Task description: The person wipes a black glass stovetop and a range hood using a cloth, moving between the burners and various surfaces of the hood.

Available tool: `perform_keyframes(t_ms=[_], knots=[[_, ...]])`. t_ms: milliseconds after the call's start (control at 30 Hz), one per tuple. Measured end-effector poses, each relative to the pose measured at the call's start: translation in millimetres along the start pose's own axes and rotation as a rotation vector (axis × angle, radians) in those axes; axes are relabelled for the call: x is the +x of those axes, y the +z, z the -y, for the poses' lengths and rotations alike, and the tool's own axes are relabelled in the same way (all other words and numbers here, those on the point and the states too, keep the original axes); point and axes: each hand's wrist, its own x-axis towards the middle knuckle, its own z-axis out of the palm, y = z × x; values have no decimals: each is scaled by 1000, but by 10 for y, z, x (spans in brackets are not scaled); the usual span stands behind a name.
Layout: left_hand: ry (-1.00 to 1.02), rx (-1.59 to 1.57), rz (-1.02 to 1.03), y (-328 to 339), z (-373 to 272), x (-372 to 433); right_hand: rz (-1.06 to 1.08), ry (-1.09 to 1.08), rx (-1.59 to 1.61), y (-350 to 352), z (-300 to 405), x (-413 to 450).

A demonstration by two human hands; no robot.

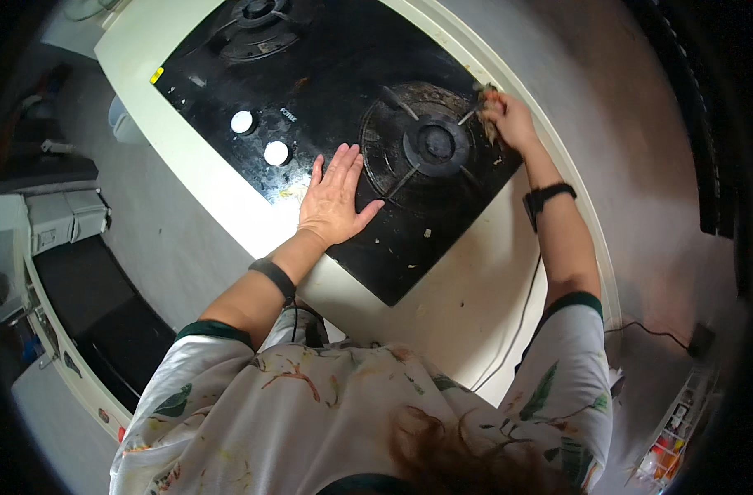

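Observation:
My left hand (334, 204) lies flat on the black glass gas hob (327, 68), palm down and fingers somewhat apart. It holds nothing and rests between the two white control knobs (277, 153) and the near burner (437, 142). My right hand (513, 120) grips a small crumpled bundle (488, 117), brownish with green and orange bits, at the hob's far right edge beside the burner. Whether the bundle is cloth or scraps cannot be made out. Pale crumbs (427, 233) dot the glass near the front corner.
A second burner (257, 12) sits at the top left of the hob. Pale countertop (450, 297) surrounds the glass, with a raised rim on the right. A dark cable (525, 309) runs below my right arm. A wire rack (667, 439) holding bottles stands lower right.

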Motion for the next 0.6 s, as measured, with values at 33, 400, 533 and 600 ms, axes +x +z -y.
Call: perform_keyframes(t_ms=[33,400,533,600], knots=[[9,1,4,-2,-6,16,-37,20,-5,18,36,228],[4,-22,-19,19,95,-24,348,-262,-75,111,1279,542],[42,-11,22,-5,31,38,334,-200,58,432,807,604],[42,24,68,-16,51,52,338,-28,33,359,715,639]])
